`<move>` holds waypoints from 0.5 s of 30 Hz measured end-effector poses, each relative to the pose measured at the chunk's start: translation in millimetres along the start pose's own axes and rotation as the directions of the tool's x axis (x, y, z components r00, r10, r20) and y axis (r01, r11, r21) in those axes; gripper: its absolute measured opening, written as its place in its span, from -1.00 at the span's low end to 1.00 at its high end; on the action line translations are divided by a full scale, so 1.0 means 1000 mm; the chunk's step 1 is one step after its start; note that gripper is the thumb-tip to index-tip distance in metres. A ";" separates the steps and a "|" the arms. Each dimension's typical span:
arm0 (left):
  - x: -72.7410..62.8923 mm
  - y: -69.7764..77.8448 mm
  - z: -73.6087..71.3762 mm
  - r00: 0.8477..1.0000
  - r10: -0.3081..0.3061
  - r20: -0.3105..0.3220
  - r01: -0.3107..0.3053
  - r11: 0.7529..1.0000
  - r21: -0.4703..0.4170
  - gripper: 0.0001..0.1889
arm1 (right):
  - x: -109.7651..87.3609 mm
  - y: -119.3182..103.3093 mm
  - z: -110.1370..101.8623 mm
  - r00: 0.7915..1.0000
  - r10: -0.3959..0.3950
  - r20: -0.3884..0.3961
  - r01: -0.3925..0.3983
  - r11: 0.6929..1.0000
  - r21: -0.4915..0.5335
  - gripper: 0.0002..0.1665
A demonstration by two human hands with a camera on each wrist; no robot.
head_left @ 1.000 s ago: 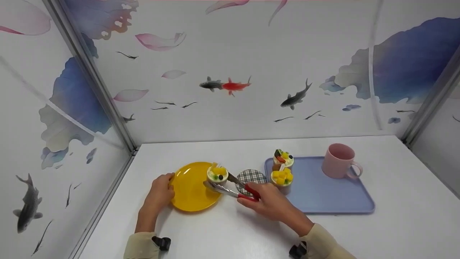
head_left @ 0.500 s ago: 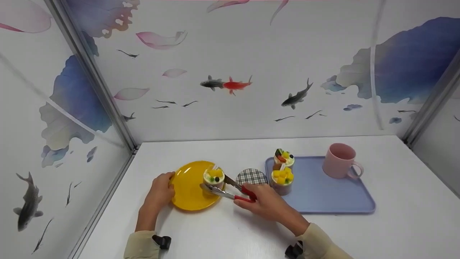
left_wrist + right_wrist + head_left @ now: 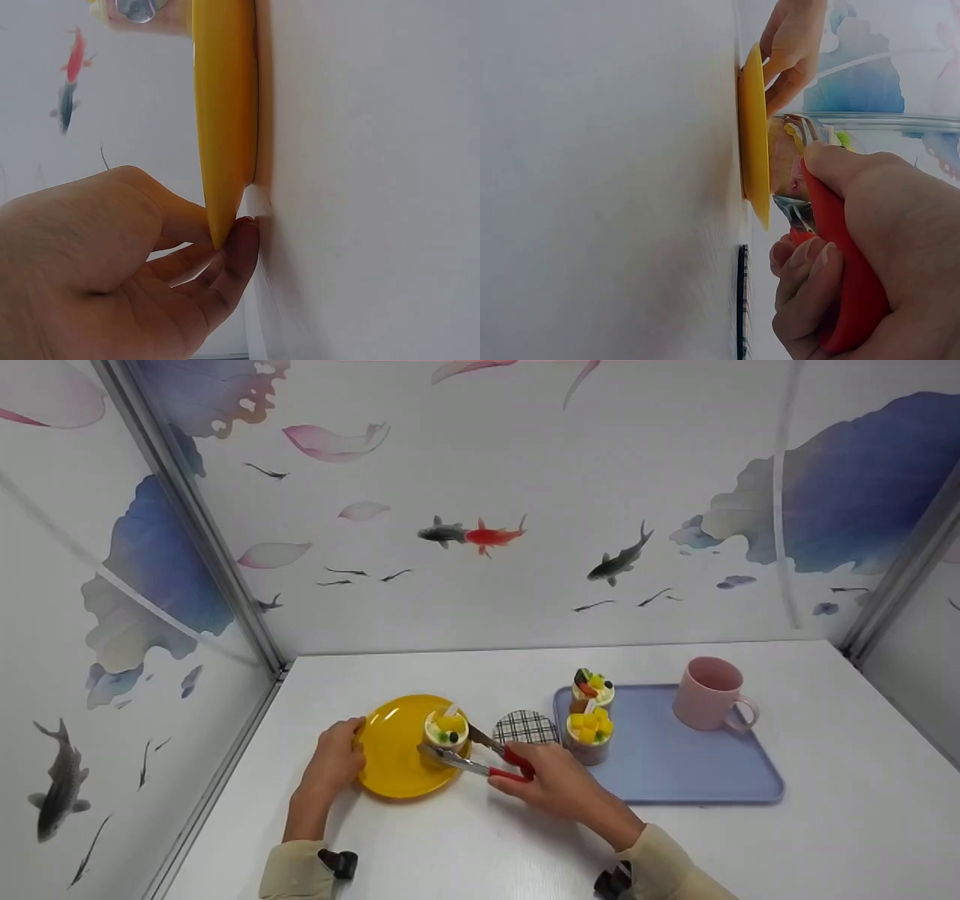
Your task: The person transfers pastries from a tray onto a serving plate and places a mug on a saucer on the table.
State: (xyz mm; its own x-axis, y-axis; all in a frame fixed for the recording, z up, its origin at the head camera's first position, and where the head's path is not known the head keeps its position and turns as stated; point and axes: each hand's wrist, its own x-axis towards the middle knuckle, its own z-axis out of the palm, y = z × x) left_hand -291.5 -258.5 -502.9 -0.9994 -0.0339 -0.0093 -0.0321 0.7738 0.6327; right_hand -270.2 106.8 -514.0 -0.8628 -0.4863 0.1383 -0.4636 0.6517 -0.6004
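Head view, lower centre-left: left hand [image 3: 334, 757], grip pinched on the rim of a yellow plate [image 3: 394, 761]. Lower centre: right hand [image 3: 559, 781], grip curled round red-handled tongs [image 3: 474, 766], metal ends either side of a fruit-topped dessert cup [image 3: 447, 726]. Cup upright, at plate's right side. Lower right of frame, white counter [image 3: 450, 855]: blue tray [image 3: 690, 769], two more dessert cups [image 3: 589, 746] at its left edge, pink mug [image 3: 701, 701] upper right.

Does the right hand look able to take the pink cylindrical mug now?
Probably not: the right hand holds red-handled metal tongs around a fruit-topped dessert cup, though the mug looks unobstructed.
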 end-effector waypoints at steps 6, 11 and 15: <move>0.001 0.001 -0.001 1.000 -0.004 0.006 0.004 1.000 0.006 -0.44 | 0.000 -0.001 0.000 1.000 -0.004 -0.014 0.004 1.000 -0.026 -0.45; 0.002 0.002 0.000 1.000 -0.019 0.016 0.020 1.000 -0.009 -0.43 | 0.002 -0.002 0.002 1.000 0.007 -0.015 -0.007 1.000 -0.022 -0.44; 0.002 0.002 0.001 0.999 -0.034 0.018 0.034 0.999 -0.007 -0.42 | 0.005 -0.004 0.005 1.000 0.023 -0.006 -0.023 1.000 -0.012 -0.42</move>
State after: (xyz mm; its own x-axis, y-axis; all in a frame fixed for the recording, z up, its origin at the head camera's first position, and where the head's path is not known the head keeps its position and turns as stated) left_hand -293.2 -256.7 -502.2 -0.9978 -0.0484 -0.0445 -0.0657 0.7679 0.6371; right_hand -272.2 98.9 -514.5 -0.8745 -0.4676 0.1290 -0.4457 0.6696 -0.5941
